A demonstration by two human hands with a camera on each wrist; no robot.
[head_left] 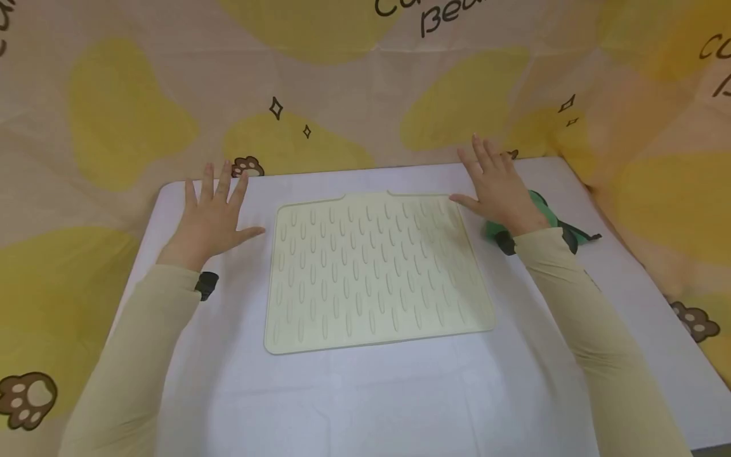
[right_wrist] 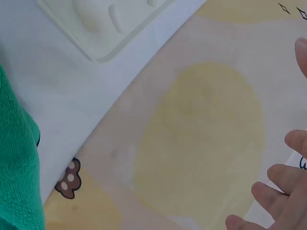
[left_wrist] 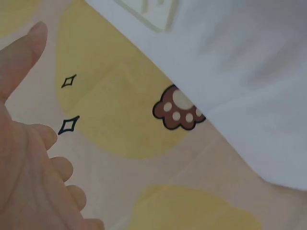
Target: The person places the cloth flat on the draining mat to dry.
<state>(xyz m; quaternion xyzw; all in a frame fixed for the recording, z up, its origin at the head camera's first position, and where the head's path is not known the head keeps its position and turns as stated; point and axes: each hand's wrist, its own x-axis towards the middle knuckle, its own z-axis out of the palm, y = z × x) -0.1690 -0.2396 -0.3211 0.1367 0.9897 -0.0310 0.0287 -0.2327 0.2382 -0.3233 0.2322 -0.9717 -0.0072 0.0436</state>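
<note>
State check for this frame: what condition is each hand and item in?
Left hand: open, fingers spread, left of the mat.
Right hand: open, fingers spread, at the mat's far right corner.
Mat: lying flat, ridged side up.
Green cloth: bunched, partly hidden behind the right hand.
Table: covered in white.

A cream ribbed silicone mat [head_left: 374, 270] lies flat in the middle of the white-covered table [head_left: 371, 400]. The left hand [head_left: 211, 216] is at the left of the mat, near its far left corner, over the table. The right hand [head_left: 499, 187] is at the far right corner of the mat. A green cloth object [head_left: 545, 212] lies on the table just right of the mat, partly under the right wrist. Behind the table hangs a beige and yellow printed cloth backdrop [head_left: 354, 82].
</note>
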